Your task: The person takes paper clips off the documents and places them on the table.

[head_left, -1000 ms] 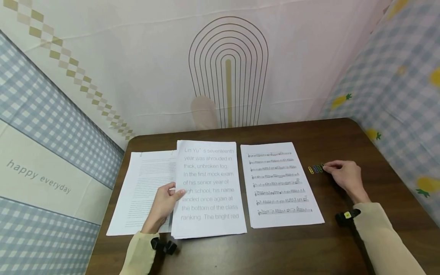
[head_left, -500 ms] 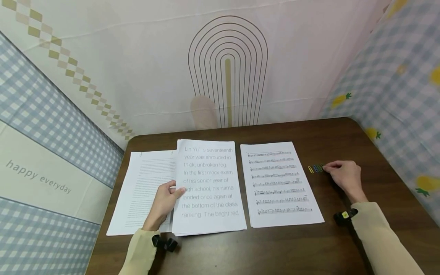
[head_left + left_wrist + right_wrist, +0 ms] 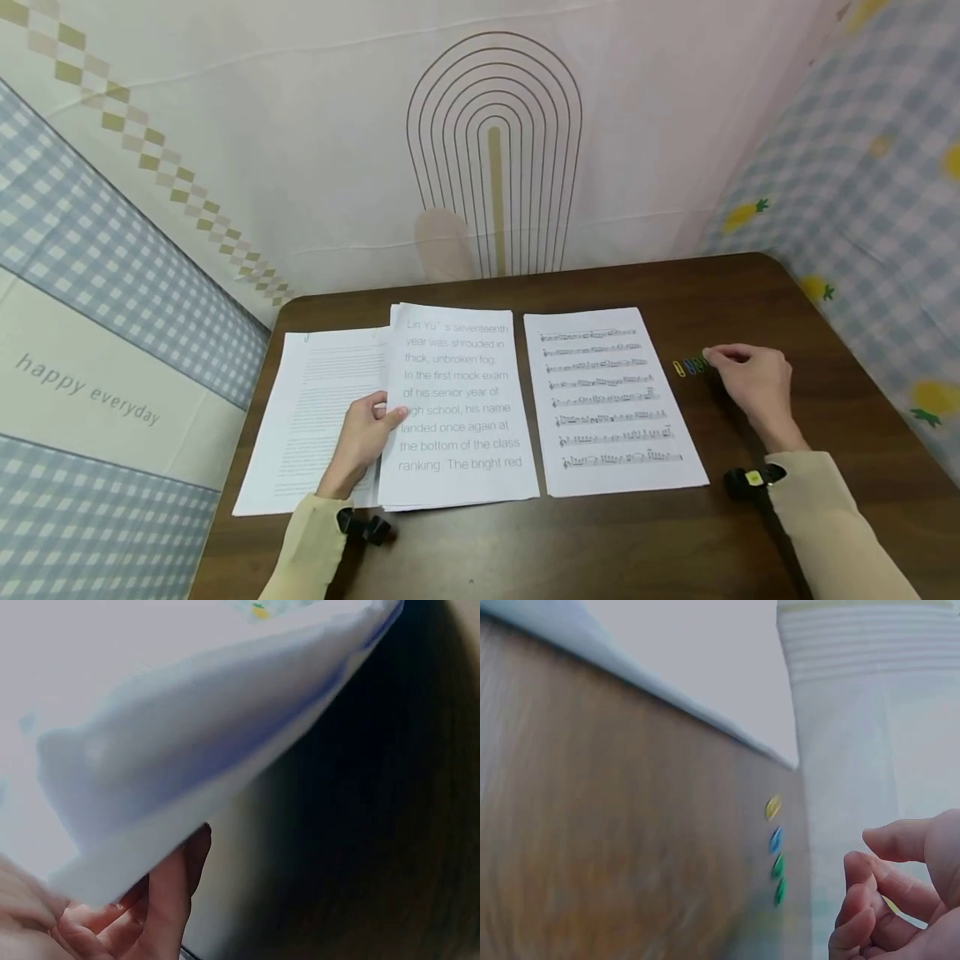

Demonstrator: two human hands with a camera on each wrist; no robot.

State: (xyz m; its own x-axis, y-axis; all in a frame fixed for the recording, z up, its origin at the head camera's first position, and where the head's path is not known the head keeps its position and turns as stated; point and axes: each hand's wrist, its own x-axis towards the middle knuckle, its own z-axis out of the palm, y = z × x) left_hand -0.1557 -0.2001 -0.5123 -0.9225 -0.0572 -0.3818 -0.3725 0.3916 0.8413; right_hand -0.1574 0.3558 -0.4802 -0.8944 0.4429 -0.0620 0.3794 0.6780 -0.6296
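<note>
My left hand [image 3: 363, 433] grips the left edge of a stack of printed sheets [image 3: 459, 392], thumb on top. In the left wrist view the sheets [image 3: 187, 742] look tilted up, with fingers [image 3: 171, 892] under their edge. At the right, my right hand [image 3: 752, 385] hovers beside a row of paper clips: a yellow clip [image 3: 678, 368], a blue clip [image 3: 689, 367] and two green clips [image 3: 698, 365]. The right wrist view shows those clips lying on the table, the yellow clip [image 3: 773, 807] farthest from the hand. Thumb and forefinger stand slightly apart, nothing visible between them.
Sheet music [image 3: 615, 404] lies between the stack and the clips. A page of small text [image 3: 300, 425] with clips at its top edge lies left, partly under the held stack. Brown table [image 3: 600, 542]; patterned cloth [image 3: 337, 125] hangs behind and at both sides.
My left hand and the stack have shifted slightly right and up, and the stack's lower edge sits higher. The right hand has risen a little beside the clips, which stay in place.
</note>
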